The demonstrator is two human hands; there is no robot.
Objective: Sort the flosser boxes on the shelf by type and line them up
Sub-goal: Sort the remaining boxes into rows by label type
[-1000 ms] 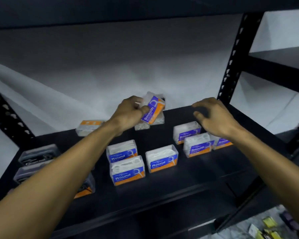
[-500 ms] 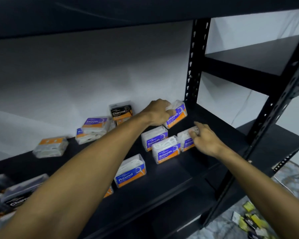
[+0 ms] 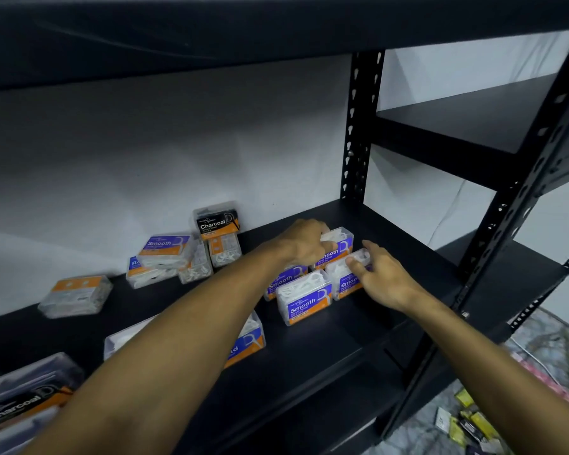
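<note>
Left hand (image 3: 304, 243) grips the far Smooth box (image 3: 337, 246) (fingers curled over its top); right hand (image 3: 380, 275) pinches the right Smooth box (image 3: 347, 279).

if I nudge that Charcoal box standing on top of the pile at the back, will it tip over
Probably. The Charcoal box stands upright on another box against the wall, so a nudge could topple it. It looks like thin clear plastic holding flossers, likely light and stiff, and apt to slide.

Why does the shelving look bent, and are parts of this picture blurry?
Head view: the wide lens bows the shelf post; the Charcoal box at lower left is smeared, while the Smooth box reads sharply; lighting is dim.
</note>
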